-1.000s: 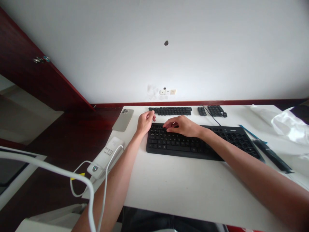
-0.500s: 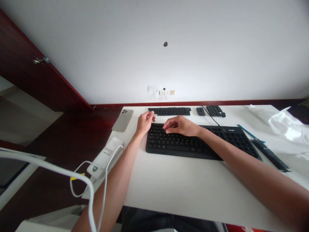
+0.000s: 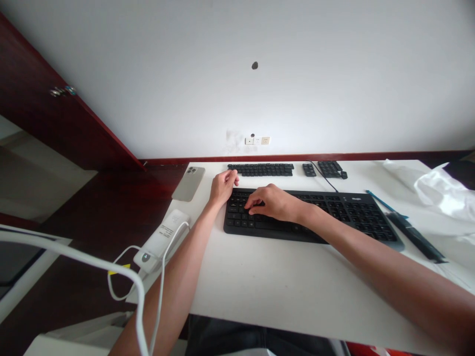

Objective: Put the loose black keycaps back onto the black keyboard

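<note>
A black keyboard [image 3: 270, 233] lies on the white table. Above its left part is my right hand [image 3: 272, 201], thumb and fingers brought together low over the keys; whatever is at the fingertips is too small to make out. My left hand [image 3: 223, 185] rests by the keyboard's back left corner with curled fingers, and their inside is hidden. Behind the keyboard, loose black keycaps [image 3: 265, 170] lie in rows, with a small group of keycaps [image 3: 308, 170] and a larger block of keycaps [image 3: 329, 169] farther right.
A phone [image 3: 189, 184] lies at the table's left edge, near a white power strip [image 3: 162, 241] with cables. To the right are a thin blue tool [image 3: 384, 203], a dark strip-like object [image 3: 415, 237] and crumpled white plastic [image 3: 445, 193]. The keyboard cable [image 3: 324, 179] runs back between keycaps.
My right hand has moved a little left and toward me over the keyboard. My left hand stays almost where it was.
</note>
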Demonstrator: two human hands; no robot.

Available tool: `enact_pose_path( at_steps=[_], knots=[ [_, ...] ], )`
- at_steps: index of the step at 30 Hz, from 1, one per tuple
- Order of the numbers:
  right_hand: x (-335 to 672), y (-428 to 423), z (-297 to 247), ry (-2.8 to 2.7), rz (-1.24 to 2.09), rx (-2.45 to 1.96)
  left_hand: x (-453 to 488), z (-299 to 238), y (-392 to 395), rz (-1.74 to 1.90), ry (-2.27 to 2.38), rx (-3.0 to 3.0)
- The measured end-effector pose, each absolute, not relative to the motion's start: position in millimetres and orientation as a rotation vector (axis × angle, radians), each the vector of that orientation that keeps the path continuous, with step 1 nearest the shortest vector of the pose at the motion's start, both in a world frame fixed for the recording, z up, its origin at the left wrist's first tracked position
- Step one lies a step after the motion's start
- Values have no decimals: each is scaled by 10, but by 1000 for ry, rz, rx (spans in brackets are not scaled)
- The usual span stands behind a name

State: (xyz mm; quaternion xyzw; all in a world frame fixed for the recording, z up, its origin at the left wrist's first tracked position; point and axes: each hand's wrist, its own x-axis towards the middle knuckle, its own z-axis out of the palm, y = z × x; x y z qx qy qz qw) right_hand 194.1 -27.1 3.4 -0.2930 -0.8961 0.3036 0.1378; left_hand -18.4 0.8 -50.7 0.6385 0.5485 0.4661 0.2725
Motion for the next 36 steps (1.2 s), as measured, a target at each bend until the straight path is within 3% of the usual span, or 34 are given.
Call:
enact_pose_path(
  at_steps=[18,33,36],
  knots=[
    [1946,-298,39,-2593,851,-837,-174,-484,0,1240,1490,1711],
    [1889,-421,17,-2743,514,-748,-182,-499,7,1240,1483,1776],
    [1897,-411,46,-2706,590,-804,-182,-499,6,1239,1489,1762]
  ],
)
